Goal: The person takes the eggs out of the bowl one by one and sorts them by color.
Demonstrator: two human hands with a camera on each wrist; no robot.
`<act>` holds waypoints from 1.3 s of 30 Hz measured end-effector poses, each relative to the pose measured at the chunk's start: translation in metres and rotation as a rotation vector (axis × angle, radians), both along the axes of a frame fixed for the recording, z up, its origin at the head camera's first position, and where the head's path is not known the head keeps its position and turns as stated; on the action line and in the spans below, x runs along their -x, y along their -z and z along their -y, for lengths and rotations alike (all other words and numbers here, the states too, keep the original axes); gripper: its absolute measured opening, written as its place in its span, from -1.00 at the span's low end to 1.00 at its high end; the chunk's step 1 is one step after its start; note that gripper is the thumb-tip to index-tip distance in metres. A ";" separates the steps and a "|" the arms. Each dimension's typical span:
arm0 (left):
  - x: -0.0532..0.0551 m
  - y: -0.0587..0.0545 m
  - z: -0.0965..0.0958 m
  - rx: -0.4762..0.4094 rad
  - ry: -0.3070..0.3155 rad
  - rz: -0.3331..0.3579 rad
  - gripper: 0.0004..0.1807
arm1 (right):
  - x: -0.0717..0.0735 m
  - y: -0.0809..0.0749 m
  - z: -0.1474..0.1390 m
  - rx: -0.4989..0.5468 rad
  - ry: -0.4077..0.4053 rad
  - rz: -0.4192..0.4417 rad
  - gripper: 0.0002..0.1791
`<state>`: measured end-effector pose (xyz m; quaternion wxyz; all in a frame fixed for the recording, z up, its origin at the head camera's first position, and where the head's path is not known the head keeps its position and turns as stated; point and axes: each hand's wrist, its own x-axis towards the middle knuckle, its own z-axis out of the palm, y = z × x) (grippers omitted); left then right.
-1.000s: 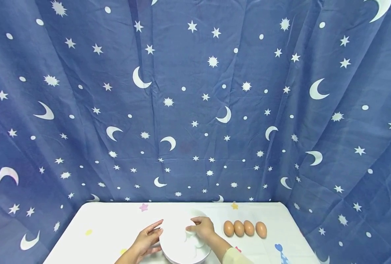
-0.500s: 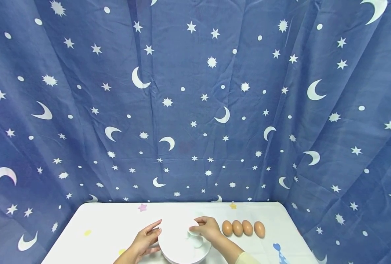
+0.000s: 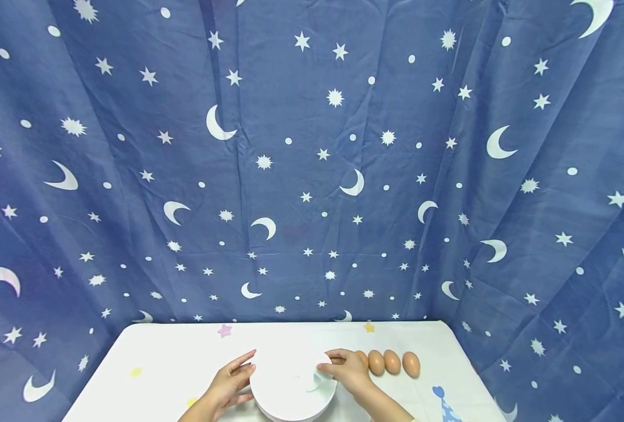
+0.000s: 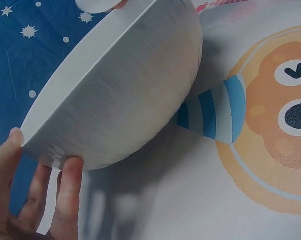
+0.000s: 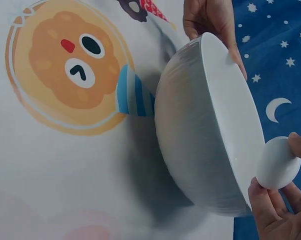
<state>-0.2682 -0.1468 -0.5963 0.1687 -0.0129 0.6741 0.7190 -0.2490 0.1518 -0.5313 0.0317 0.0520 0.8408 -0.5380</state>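
Observation:
A large white bowl (image 3: 290, 401) stands at the table's front, its inside washed out by glare in the head view. My left hand (image 3: 228, 384) rests against its left side, fingers spread, with fingertips (image 4: 15, 135) at the rim and on the outer wall. At the right rim my right hand (image 3: 348, 370) pinches a smooth white egg (image 5: 278, 162) between thumb and fingers. The egg overlaps the bowl's rim in the right wrist view. A faint rounded white shape shows inside the bowl beside the held egg.
Several brown eggs (image 3: 392, 362) lie in a row to the right, the leftmost partly behind my right hand. A white cloth with printed cartoon figures covers the table (image 3: 174, 351). A blue star-and-moon curtain (image 3: 290, 193) hangs behind it.
My right hand has moved right with the egg, from over the bowl's inside to its right rim. My left hand keeps its place on the bowl. The head view has shifted slightly.

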 end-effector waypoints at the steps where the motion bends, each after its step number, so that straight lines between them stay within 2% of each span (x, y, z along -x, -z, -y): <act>1: 0.000 0.000 0.000 -0.002 -0.002 0.002 -0.33 | -0.001 0.000 -0.001 0.013 0.008 0.012 -0.48; 13: 0.000 -0.004 -0.002 0.010 -0.028 0.019 -0.33 | -0.014 0.004 -0.018 0.160 0.038 0.026 -0.37; 23: 0.001 -0.002 -0.001 0.003 -0.035 0.030 -0.32 | -0.021 0.016 -0.042 0.184 0.087 0.076 -0.37; 29: 0.000 -0.001 -0.002 -0.004 -0.029 0.024 -0.33 | -0.023 0.031 -0.061 0.122 0.101 0.039 -0.30; 39: 0.000 0.000 -0.001 -0.007 -0.023 0.015 -0.32 | -0.020 0.060 -0.080 0.051 0.205 0.049 -0.22</act>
